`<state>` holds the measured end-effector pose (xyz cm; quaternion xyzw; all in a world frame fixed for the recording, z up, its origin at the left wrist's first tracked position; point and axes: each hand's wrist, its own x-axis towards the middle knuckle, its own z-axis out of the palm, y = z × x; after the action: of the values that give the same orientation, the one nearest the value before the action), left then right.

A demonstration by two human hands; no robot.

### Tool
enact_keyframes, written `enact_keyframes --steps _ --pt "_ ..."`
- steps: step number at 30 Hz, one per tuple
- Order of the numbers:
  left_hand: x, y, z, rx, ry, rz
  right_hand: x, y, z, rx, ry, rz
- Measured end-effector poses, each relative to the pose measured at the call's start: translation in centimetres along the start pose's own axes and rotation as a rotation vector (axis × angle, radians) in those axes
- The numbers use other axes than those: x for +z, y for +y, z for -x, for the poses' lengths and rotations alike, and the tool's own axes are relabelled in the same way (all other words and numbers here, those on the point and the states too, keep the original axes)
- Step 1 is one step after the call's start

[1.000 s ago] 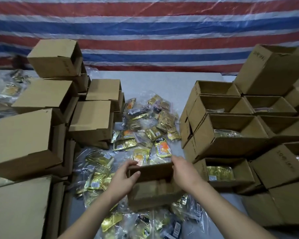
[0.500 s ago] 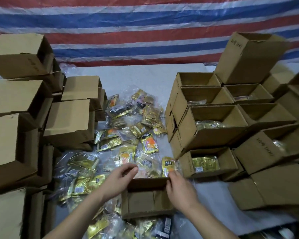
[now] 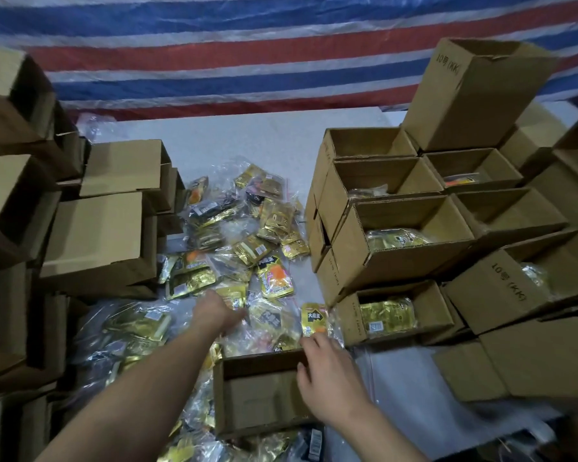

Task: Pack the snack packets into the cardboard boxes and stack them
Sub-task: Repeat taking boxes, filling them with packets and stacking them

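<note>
Right hand (image 3: 327, 378) grips open box (image 3: 257, 398) rim, lower centre. Left hand (image 3: 216, 311) reaches into snack packets (image 3: 247, 248) mid-frame. Stacked boxes (image 3: 401, 248) right, some holding packets.

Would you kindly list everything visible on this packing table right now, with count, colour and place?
open box in front: one, brown cardboard, near centre, looks empty
open boxes at right: a stack of many, brown, several with gold packets inside
closed boxes at left: a stack of many, brown, left side
snack packets: a loose heap, mostly gold, some orange or black, in clear bags, centre of table
table: one, pale grey, bare at the far middle
tarpaulin: one, red, white and blue stripes, behind the table
left hand: reaching onto the packet heap; grip unclear
right hand: fingers curled over the front box's right rim
</note>
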<state>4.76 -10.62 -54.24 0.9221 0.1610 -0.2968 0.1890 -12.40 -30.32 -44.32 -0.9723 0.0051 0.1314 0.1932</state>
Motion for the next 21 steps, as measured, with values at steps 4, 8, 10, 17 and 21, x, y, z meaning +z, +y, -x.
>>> enact_keyframes --steps 4,8,10,17,21 --pt "0.8 0.6 -0.2 -0.009 0.010 -0.037 -0.1 -0.4 -0.4 0.002 0.000 -0.001" --pt "0.5 0.8 0.2 -0.068 0.009 0.191 0.2 -0.5 -0.8 -0.003 -0.016 0.004" --pt "0.0 0.5 0.4 -0.037 0.011 0.251 0.3 -0.6 -1.1 -0.003 -0.013 0.010" --pt "-2.8 -0.4 3.4 0.203 0.127 0.479 0.0 -0.8 -2.3 0.045 -0.055 0.031" --pt "-8.6 0.1 7.5 0.341 0.264 0.843 -2.0 -1.5 -4.1 0.046 -0.007 -0.280"
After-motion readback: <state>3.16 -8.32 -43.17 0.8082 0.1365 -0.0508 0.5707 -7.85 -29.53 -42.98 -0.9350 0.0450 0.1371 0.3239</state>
